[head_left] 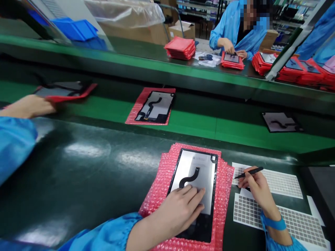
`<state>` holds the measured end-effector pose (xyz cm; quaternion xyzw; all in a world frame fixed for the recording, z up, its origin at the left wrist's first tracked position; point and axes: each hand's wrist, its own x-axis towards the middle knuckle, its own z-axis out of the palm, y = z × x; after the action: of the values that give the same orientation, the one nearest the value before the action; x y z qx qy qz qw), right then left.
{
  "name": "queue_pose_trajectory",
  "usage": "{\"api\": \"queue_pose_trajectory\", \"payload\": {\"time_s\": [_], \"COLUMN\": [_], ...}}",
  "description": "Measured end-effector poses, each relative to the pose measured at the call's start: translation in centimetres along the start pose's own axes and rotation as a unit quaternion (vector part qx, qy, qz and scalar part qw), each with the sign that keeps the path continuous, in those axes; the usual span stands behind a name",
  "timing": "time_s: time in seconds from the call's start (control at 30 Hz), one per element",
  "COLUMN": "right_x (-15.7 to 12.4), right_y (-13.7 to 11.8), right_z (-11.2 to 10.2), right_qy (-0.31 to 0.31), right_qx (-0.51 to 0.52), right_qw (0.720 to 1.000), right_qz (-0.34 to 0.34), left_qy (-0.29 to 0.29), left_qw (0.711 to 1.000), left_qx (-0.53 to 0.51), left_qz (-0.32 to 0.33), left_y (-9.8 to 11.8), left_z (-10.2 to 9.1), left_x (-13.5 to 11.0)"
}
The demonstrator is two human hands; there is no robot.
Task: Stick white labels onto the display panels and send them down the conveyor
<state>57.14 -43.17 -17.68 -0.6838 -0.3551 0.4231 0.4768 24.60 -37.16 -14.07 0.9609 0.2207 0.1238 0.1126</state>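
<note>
My left hand (183, 205) rests with outstretched fingers on the silvery back of a display panel (193, 158). A black curved ribbon cable (192, 178) runs from under my fingers. Pink bubble-wrap bags (154, 195) lie stacked beneath the panel. In my right hand (258, 186) I hold black tweezers (252, 171), their tips pointing left over a white sheet (285, 183) of small grey square stickers. Below my right wrist lies a second sticker sheet (300, 221).
On the green conveyor (199, 122) lie a panel on pink wrap (159, 104) and a bare panel (281, 122). At left, a co-worker's hand (34, 106) grips a red-wrapped panel (62, 90). Across the line, another person (232, 31) works beside red stacks (180, 47).
</note>
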Motion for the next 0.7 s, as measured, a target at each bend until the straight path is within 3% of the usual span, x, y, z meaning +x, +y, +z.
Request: {"api": "queue_pose_trajectory", "payload": {"time_s": [0.27,0.43,0.57,0.7], "right_x": [0.7,0.7,-0.1,-1.2], "right_y": [-0.2,-1.8,-4.2,-6.6], "right_z": [-0.9,-0.7,0.6,4.2], "right_qy": [0.005,0.041,0.071,0.075], "right_qx": [0.061,0.12,0.137,0.129], "right_qw": [0.998,0.991,0.988,0.989], "right_qz": [0.036,0.049,0.03,-0.005], "left_qy": [-0.084,-0.126,-0.127,-0.081], "left_qw": [0.996,0.991,0.991,0.996], "left_qx": [0.008,0.008,0.026,0.012], "left_qz": [0.024,0.034,0.026,0.028], "left_y": [0.7,1.9,2.7,1.4], "left_z": [0.2,-0.4,-1.3,-3.3], "left_x": [0.4,0.9,0.8,0.2]}}
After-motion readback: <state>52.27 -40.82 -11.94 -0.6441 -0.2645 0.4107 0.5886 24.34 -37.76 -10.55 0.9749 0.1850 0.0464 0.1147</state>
